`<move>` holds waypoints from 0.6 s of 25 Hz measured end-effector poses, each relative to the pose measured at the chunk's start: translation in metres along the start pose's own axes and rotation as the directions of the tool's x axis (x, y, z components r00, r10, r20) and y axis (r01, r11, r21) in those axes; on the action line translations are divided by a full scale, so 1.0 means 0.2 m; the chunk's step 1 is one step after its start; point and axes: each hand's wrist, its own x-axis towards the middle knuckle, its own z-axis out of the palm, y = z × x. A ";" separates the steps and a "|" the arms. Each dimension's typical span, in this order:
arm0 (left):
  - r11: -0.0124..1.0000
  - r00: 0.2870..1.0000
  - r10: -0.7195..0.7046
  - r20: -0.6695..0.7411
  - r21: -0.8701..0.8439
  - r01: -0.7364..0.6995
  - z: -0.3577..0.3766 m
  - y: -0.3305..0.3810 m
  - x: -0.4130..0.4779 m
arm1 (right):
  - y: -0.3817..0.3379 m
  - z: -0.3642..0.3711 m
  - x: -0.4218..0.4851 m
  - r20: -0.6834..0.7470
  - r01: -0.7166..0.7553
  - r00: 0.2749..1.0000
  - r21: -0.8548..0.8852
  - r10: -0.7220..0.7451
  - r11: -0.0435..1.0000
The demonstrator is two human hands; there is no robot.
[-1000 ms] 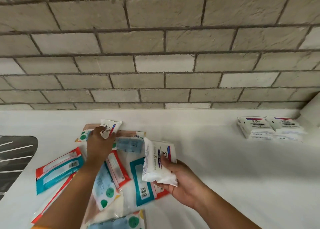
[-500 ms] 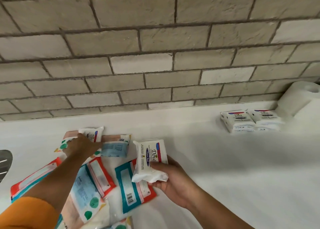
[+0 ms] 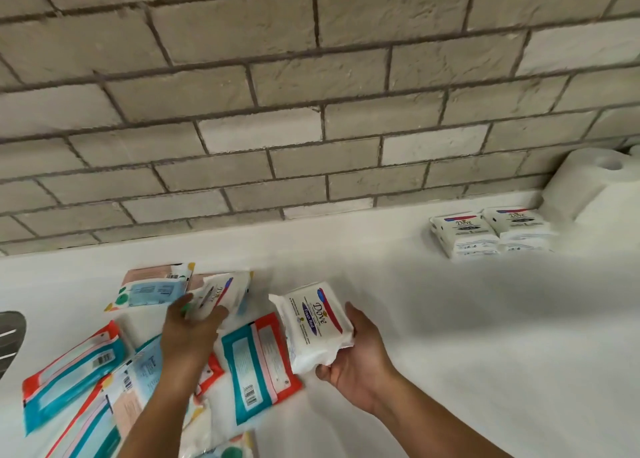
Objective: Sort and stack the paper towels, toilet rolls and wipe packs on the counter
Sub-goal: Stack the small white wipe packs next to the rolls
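My right hand [image 3: 360, 364] grips a white Dove wipe pack [image 3: 313, 326] from below, held above the counter. A second white Dove pack [image 3: 221, 293], blurred by motion, is pinched in my left hand [image 3: 188, 333], lifted just above the loose heap. That heap of flat wipe packs lies at the lower left: red-and-teal packs [image 3: 258, 360] and pastel dotted packs [image 3: 152, 289]. Two stacks of white Dove packs [image 3: 491, 230] stand side by side at the far right by the wall. A white paper towel roll [image 3: 585, 184] stands upright behind them.
The white counter [image 3: 450, 336] runs to a grey brick-tile wall [image 3: 311, 94]. A metal sink drainer [image 3: 10, 336] shows at the left edge. More white paper sits at the far right edge beside the roll.
My left hand has lifted the small Dove pack off the heap and drawn it right, toward my right hand. The right hand's pack has turned label-up. The camera view swung right.
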 end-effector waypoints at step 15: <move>0.486 0.760 0.044 0.649 -0.678 0.551 0.73 0.11 -0.70 | -0.51 -0.64 -0.29 0.012 0.015 1.000 0.359 -0.021 0.933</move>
